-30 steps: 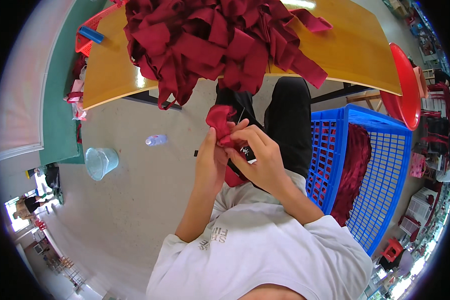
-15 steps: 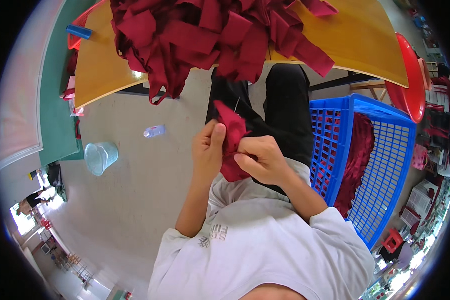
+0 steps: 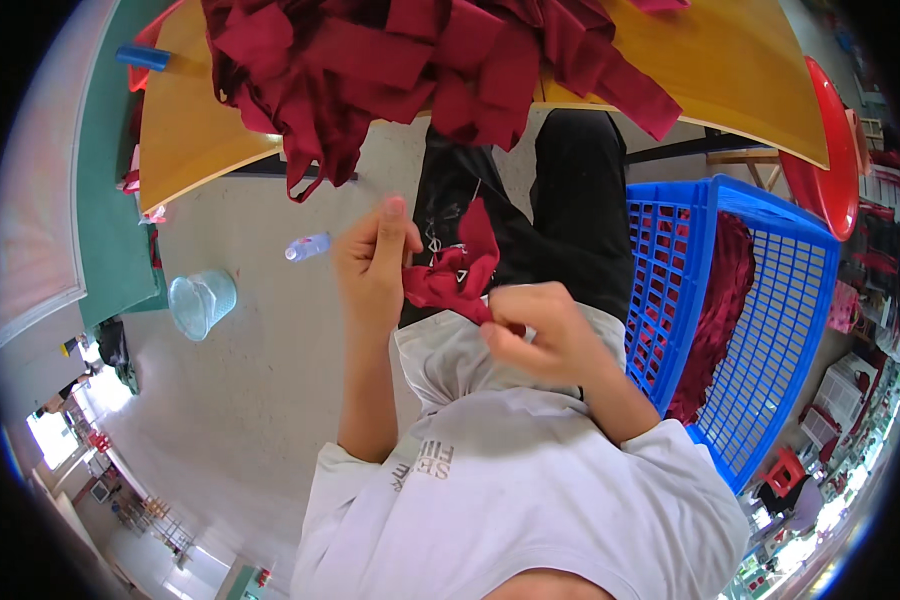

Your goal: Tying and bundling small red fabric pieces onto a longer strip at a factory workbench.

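Note:
A dark red fabric strip [image 3: 450,284] is stretched between my two hands above my lap, twisted and bunched in its middle. My left hand [image 3: 375,258] grips its left end, thumb up over curled fingers. At the other end my right hand [image 3: 542,328] is closed on the cloth, slightly blurred. One pointed flap of the strip stands up toward the table. Just beyond, a big heap of similar dark red fabric strips [image 3: 380,55] covers the table's middle, with several ends hanging over the near edge.
The yellow table [image 3: 195,120] spans the far side. Close on my right stands a blue plastic crate [image 3: 705,200] with dark red cloth inside. A red round stool [image 3: 832,165] is behind it. On the floor at left are a pale bin [image 3: 202,303] and a plastic bottle [image 3: 308,247].
My hands have drawn apart, the left one moving left and slightly up. The fabric strip, earlier bunched upright between them, is now pulled sideways.

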Demonstrator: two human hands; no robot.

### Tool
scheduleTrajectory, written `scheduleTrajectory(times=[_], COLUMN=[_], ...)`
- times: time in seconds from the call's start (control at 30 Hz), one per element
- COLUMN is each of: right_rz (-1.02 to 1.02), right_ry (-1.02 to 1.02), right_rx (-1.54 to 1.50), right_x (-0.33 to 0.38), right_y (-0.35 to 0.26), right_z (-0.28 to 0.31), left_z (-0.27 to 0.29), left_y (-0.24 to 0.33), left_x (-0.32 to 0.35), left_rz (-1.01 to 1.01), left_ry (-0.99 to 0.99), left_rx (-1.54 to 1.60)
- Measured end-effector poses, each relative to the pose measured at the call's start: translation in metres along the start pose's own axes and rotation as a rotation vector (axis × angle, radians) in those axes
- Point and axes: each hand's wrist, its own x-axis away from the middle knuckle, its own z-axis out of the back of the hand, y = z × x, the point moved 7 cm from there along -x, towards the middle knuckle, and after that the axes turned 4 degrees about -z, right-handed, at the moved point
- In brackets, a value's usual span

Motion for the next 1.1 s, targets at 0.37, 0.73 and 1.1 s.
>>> scheduleTrajectory(times=[0.37,0.73,1.1], right_rz=[-0.283,-0.052,0.228], right_ry=[-0.072,-0.099,0.15], right_rx=[-0.127,0.23,0.719], right_x=[-0.012,0.034,0.052], right_y=[0.028,-0.018,-0.014], right_z=[-0.001,0.012,0.019], left_z=[-0.014,-0.014,-0.017], left_y=[-0.011,0.049,0.01], left_x=[0.02,0.049,0.038], left_rz=[-0.067,-0.767,0.016], left_ry=[0.052,-0.175,-0.562], left_rx=[0.077,-0.661,-0.208])
